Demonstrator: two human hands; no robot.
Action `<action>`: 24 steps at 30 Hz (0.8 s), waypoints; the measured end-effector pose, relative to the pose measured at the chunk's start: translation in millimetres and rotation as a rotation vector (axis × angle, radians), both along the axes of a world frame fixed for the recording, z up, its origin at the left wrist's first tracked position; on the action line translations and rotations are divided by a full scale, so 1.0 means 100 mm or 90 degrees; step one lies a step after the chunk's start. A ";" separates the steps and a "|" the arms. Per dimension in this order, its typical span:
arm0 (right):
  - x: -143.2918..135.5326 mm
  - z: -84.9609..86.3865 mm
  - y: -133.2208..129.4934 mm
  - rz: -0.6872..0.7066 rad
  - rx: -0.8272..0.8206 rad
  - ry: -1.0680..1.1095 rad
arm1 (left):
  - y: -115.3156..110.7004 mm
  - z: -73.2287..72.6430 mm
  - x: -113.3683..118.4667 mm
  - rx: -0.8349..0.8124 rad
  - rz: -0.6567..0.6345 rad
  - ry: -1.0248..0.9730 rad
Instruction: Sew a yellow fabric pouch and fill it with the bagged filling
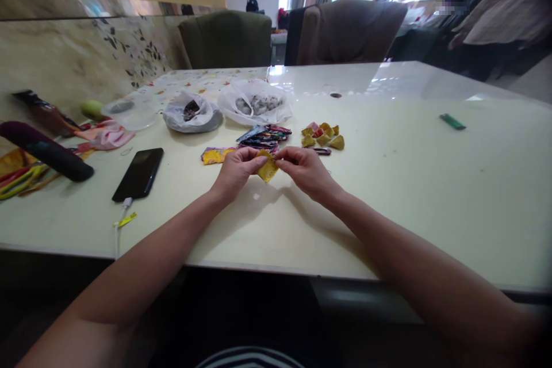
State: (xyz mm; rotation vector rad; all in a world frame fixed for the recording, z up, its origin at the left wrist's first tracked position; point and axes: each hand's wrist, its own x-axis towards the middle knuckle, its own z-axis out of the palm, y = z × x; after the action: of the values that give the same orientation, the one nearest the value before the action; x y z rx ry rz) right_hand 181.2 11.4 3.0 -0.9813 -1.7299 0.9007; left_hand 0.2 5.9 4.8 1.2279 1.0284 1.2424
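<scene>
Between my hands, just above the table, is a small yellow cloth piece with a corner pointing down. My left hand pinches its left side between thumb and fingers. At its upper right edge, the fingertips of my right hand are pressed together on the cloth; whether they also hold a needle or thread is too small to tell. Behind my hands lie a pile of dark patterned cloth pieces, a yellow and purple cloth strip and several small stuffed yellow triangles. A slim dark-handled tool lies partly hidden beyond my right hand.
Two white plastic bags, one with dark bits and one with grey-white stuffing, stand farther back. A black phone on a cable, a dark rod-like object and pink cloth lie left. A green lighter lies right. A person stands behind.
</scene>
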 end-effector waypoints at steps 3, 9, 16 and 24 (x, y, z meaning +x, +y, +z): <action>0.00 -0.01 0.01 0.010 -0.012 0.020 | 0.00 0.00 0.00 -0.030 -0.016 -0.021; -0.01 -0.01 0.02 0.034 -0.063 0.085 | 0.02 0.00 -0.02 -0.095 -0.046 -0.078; 0.01 -0.01 0.03 0.057 -0.102 0.115 | 0.03 0.00 -0.03 -0.138 -0.080 -0.131; 0.02 -0.02 0.05 0.065 -0.116 0.133 | 0.04 -0.03 -0.03 -0.147 -0.100 -0.141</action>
State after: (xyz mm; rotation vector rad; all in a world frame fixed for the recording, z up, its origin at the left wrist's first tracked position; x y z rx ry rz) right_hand 182.7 16.3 0.5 -0.8875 -1.5523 1.1997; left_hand -2.5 10.0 1.8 0.9515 0.8683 1.0783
